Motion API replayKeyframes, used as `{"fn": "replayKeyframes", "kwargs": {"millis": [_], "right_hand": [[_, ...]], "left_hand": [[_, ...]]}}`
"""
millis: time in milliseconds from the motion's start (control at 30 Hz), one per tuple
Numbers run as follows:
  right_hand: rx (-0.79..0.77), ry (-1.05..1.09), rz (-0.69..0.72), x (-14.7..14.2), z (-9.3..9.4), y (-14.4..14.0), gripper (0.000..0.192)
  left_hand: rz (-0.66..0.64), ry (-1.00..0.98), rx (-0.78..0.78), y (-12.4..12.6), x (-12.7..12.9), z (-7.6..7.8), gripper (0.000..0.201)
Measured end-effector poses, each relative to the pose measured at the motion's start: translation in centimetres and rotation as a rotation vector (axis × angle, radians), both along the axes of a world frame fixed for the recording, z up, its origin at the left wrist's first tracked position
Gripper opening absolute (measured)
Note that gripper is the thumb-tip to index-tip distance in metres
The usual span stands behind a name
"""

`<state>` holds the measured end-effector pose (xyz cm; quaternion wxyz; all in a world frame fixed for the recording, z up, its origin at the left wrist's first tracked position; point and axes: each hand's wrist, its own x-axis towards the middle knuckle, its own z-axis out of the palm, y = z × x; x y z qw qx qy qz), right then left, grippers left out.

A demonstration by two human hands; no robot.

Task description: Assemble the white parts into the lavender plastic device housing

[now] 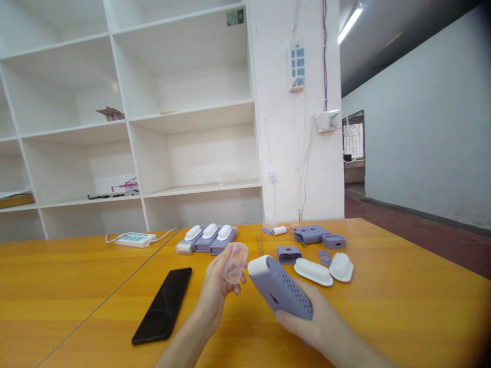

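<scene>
My left hand is closed on a clear plastic cap, pinched at its left edge and tilted. In my right hand lies a purple plastic housing with rows of small holes down its side and a white rounded end pointing up and left. The cap and the white end are close together, with a small gap between them. My right thumb lies along the near side of the housing; the other right fingers are mostly hidden behind it.
Purple-and-white units stand behind my left hand. To the right lie white shells, a purple block, a perforated purple housing and a spring. A black phone and a power strip are at left.
</scene>
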<state>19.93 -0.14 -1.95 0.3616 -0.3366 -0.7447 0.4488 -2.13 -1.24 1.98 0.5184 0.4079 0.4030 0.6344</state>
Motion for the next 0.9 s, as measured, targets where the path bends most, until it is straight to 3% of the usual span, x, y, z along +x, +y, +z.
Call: {"fn": "replayKeyframes", "kwargs": {"millis": [133, 267, 400, 533, 700, 900], "right_hand": [[0.435, -0.149, -0.273, 1.0, -0.2, 0.7, 0.064], [0.636, -0.294, -0.405, 1.7, -0.8, 2.1, 0.065], [0.735, -0.408, -0.446, 1.6, -1.1, 2.2, 0.091], [0.796, -0.468, -0.473, 0.9, -1.2, 1.5, 0.082], [0.851, -0.504, -0.452, 0.9, -1.2, 1.4, 0.076], [0.877, -0.497, -0.451, 1.4, -1.2, 1.8, 0.082]], "left_hand": [[-0.041, -0.018, -0.070, -0.2, 0.4, -0.1, 0.052], [-0.053, 0.014, -0.145, -0.5, 1.6, -0.8, 0.050], [0.027, 0.041, -0.153, -0.8, 2.7, -1.8, 0.041], [0.037, 0.024, -0.123, -0.8, 3.1, -2.0, 0.030], [-0.018, 0.003, -0.116, -0.6, 2.7, -1.9, 0.043], [-0.057, -0.016, -0.100, -0.2, 2.3, -2.3, 0.048]]}}
